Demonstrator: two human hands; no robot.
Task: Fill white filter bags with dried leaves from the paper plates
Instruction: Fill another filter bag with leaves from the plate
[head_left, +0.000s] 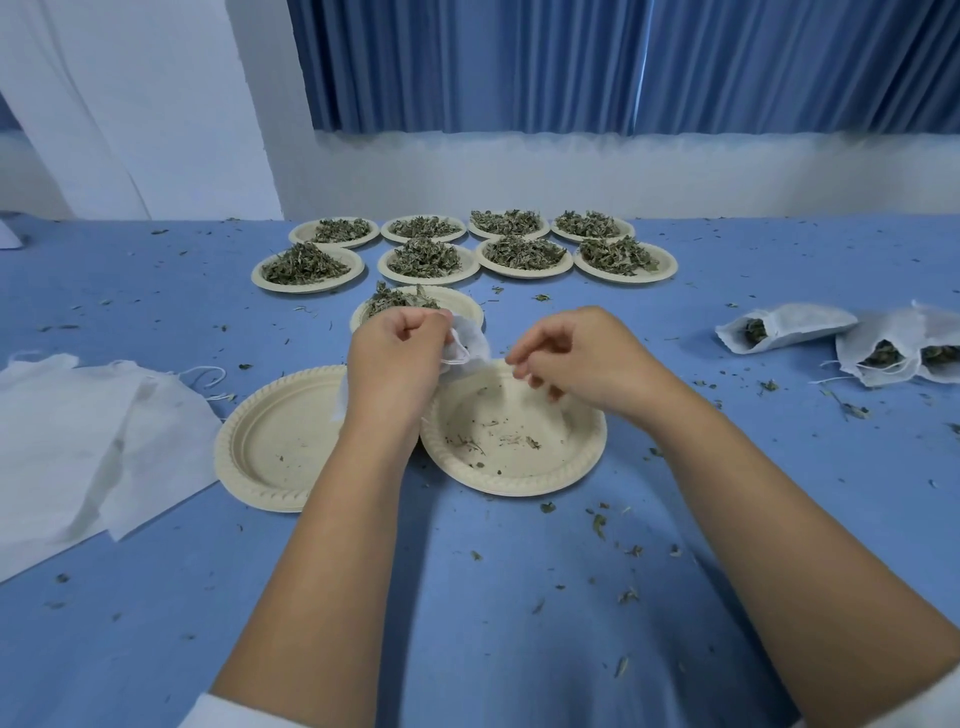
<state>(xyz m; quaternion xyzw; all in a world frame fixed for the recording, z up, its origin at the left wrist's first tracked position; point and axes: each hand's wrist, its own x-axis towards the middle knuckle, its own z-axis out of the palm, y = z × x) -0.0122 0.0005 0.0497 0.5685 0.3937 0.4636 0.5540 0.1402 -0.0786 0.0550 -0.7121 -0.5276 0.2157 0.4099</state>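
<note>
Left hand (400, 348) fingers pinch filter bag (467, 345) open over emptied plate (587, 452), probably to catch spills; right hand (576, 358) fingers curled, contents unclear

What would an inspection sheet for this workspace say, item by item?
Surface: blue table, littered with leaf bits.
Job's things: nine paper plates heaped with dried leaves at the back; two emptied plates nearer; one filter bag in hand; filled bags at right; empty bags at left.
Clutter: leaf crumbs scattered across the table.
Hands: left hand grips the filter bag; right hand beside it, fingers curled, grasp too blurred to tell.
Cables: nothing seen.
Surroundings: blue curtain, white wall.
</note>
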